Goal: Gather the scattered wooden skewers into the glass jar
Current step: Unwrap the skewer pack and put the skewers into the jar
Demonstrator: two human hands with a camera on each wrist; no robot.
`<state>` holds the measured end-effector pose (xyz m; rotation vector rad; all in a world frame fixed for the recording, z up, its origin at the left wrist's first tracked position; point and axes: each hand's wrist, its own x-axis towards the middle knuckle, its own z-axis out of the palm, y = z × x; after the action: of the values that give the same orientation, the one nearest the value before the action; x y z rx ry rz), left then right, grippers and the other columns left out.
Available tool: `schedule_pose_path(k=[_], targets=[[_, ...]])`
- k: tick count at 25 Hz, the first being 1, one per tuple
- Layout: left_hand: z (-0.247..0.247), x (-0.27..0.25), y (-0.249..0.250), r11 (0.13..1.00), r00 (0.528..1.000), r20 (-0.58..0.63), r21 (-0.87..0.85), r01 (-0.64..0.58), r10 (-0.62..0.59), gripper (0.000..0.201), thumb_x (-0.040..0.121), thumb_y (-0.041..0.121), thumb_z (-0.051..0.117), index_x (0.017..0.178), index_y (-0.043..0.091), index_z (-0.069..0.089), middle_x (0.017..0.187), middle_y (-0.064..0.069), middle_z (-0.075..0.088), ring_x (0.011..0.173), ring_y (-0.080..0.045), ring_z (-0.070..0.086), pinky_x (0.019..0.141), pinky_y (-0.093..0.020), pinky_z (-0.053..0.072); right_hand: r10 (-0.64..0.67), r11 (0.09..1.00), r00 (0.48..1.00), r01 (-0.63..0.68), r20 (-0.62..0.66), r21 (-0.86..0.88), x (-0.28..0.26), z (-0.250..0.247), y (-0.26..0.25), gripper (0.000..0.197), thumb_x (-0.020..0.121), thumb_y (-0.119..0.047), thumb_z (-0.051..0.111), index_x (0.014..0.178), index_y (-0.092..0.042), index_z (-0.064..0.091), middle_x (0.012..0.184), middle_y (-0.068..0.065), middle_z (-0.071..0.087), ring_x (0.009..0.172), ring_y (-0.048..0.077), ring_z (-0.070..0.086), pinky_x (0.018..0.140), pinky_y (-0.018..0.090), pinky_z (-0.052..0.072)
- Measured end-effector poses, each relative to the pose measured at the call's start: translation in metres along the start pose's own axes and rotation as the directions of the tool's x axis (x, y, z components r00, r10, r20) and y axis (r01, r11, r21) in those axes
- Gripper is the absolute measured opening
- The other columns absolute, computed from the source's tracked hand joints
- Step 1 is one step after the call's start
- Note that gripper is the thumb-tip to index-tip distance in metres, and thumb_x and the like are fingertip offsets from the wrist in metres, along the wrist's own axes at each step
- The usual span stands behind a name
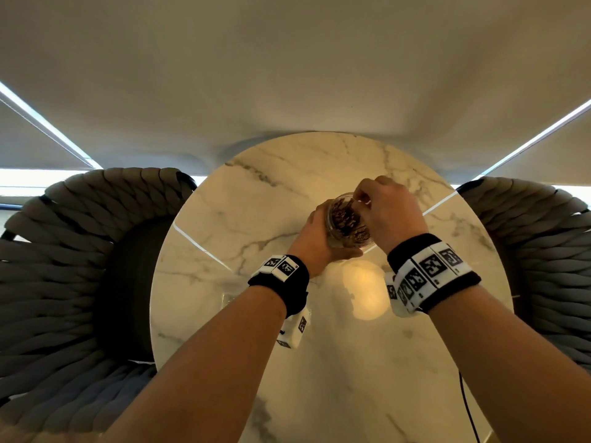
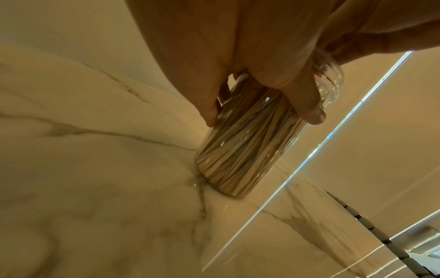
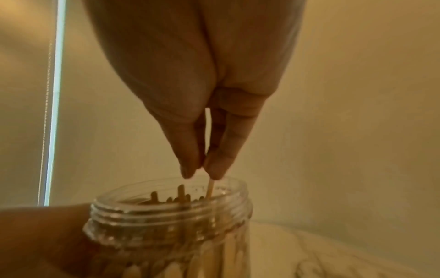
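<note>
A clear glass jar [image 1: 347, 222] packed with wooden skewers [image 2: 240, 148] stands on the round marble table [image 1: 256, 314]. My left hand [image 1: 315, 238] grips the jar's side; in the left wrist view its fingers [image 2: 302, 101] wrap the glass jar [image 2: 228, 180]. My right hand [image 1: 383, 209] hovers over the jar's mouth. In the right wrist view its thumb and fingers [image 3: 219, 165] pinch one thin skewer [image 3: 210, 189] whose lower end dips inside the threaded rim of the jar [image 3: 166, 214], among the skewer tops [image 3: 181, 195].
Two woven rope chairs flank the table, one at the left [image 1: 73, 266] and one at the right [image 1: 550, 257]. A thin black cable [image 1: 468, 407] runs along the table's near right edge. Pale blinds [image 1: 287, 75] hang behind the table.
</note>
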<state>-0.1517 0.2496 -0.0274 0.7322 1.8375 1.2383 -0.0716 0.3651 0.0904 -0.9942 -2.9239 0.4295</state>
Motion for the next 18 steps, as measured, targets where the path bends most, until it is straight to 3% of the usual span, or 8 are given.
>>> schedule_pose_path(k=[3,5,8,11,15,18], targets=[[0.001,0.000,-0.002,1.000,1.000,-0.010,-0.013,0.011,-0.011,0.117,0.054,0.038,0.097,0.151,0.027,0.031,0.146,-0.001,0.045,0.127,-0.019,0.054,0.107,-0.043,0.049,0.031,0.977,0.995,-0.010,0.097,-0.212,-0.005,0.005,-0.005,0.021,0.094,-0.013,0.059,0.113,-0.010,0.067,0.104,0.010,0.062,0.089,0.032,0.064,0.066,0.033,0.042],[0.002,-0.001,0.001,1.000,1.000,-0.006,-0.006,0.013,-0.013,0.118,0.053,0.040,0.097,0.150,0.029,0.031,0.146,0.001,0.046,0.126,-0.018,0.055,0.107,-0.043,0.050,-0.019,0.988,0.992,0.039,0.128,-0.152,-0.004,0.011,-0.008,0.025,0.096,-0.011,0.054,0.117,-0.012,0.066,0.107,0.010,0.062,0.090,0.032,0.064,0.068,0.034,0.045],[0.000,-0.002,0.002,1.000,1.000,-0.008,0.010,0.003,-0.003,0.116,0.054,0.039,0.097,0.150,0.026,0.032,0.145,0.000,0.046,0.126,-0.018,0.053,0.108,-0.043,0.048,0.038,0.999,0.998,-0.036,0.052,-0.024,0.002,0.011,-0.006,0.022,0.097,-0.015,0.053,0.110,-0.012,0.070,0.102,0.010,0.066,0.087,0.032,0.064,0.071,0.035,0.051],[-0.001,-0.003,0.003,1.000,1.000,-0.003,0.019,0.007,-0.007,0.116,0.055,0.040,0.095,0.151,0.026,0.031,0.146,-0.001,0.045,0.126,-0.020,0.053,0.107,-0.044,0.049,0.047,0.997,0.997,-0.044,0.065,-0.060,-0.001,0.013,-0.012,0.019,0.096,-0.016,0.055,0.107,-0.010,0.070,0.101,0.011,0.066,0.086,0.033,0.064,0.067,0.032,0.046],[-0.002,-0.005,0.004,1.000,1.000,0.000,0.020,0.006,-0.006,0.116,0.056,0.037,0.096,0.152,0.026,0.030,0.147,-0.002,0.044,0.125,-0.020,0.053,0.107,-0.041,0.049,0.082,0.997,0.996,-0.082,-0.028,0.003,-0.003,0.015,-0.012,0.019,0.097,-0.024,0.055,0.103,-0.012,0.068,0.091,0.011,0.069,0.079,0.034,0.064,0.070,0.039,0.054],[-0.001,-0.004,0.006,1.000,1.000,0.000,0.004,0.024,-0.024,0.119,0.048,0.045,0.091,0.150,0.027,0.031,0.146,-0.002,0.044,0.123,-0.021,0.055,0.104,-0.043,0.051,0.028,0.997,0.998,-0.024,0.053,-0.067,-0.005,0.021,-0.012,0.025,0.098,-0.024,0.052,0.105,-0.013,0.073,0.101,0.008,0.069,0.084,0.032,0.065,0.070,0.036,0.052]])
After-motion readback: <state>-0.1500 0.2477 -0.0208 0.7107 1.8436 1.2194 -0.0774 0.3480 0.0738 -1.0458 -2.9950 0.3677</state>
